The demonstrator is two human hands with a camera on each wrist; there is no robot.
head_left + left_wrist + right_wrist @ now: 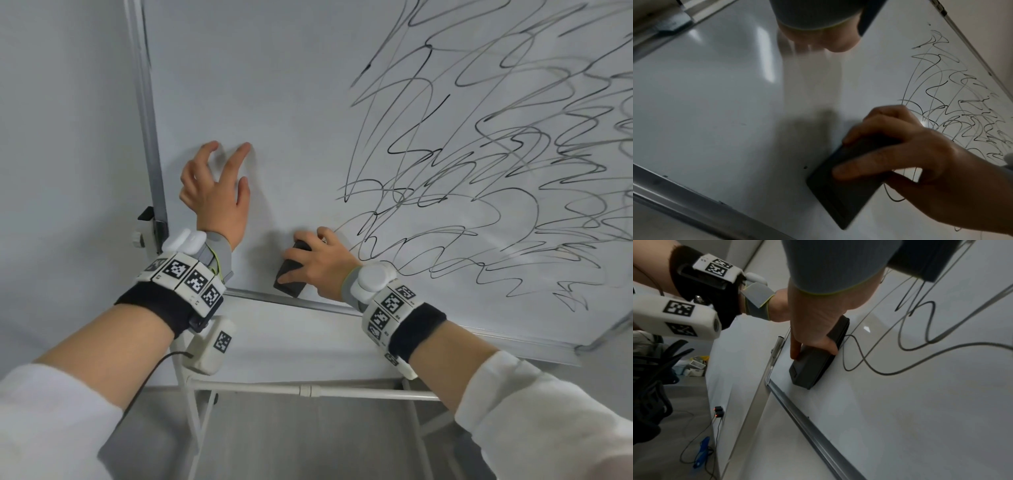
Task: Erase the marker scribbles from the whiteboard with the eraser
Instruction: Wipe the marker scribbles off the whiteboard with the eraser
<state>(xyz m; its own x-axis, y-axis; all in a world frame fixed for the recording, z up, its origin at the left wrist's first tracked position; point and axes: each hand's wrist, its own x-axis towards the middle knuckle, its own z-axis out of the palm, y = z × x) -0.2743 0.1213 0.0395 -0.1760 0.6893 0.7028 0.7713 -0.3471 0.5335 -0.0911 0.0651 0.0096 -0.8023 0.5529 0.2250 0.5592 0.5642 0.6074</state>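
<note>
Whiteboard [274, 102] on its stand carries a dense tangle of black marker scribbles [496, 171] across its right part, from about 12 o'clock round to 4 o'clock in the head view; the left part, near the frame at 9 o'clock, is bare of ink. Whether that bare area was wiped or never drawn on cannot be told. Judged from how things lie, nearly all the erasing is left to do.

Pressed flat on the board near its lower edge at 6 o'clock, the dark eraser [289, 274] lies just left of the nearest loops of ink. Around it the right hand [322, 267] has a closed grip, fingers over the top and thumb along the near side. Spread open at 9 o'clock of the eraser, the left hand [215, 192] has its fingertips touching the bare board and holds nothing; it looks to be steadying the board.

Only the head view shows the whole extent of the scribbles and both hands together. From the left wrist view comes the eraser's [844, 186] long flat back with the right hand's [920, 159] fingers curled over it, though blurred. Seen edge-on in the right wrist view, the eraser [813, 360] sits against the surface, with one ink loop running just beside it, plus the floor, cables and a chair beyond the board.
</note>
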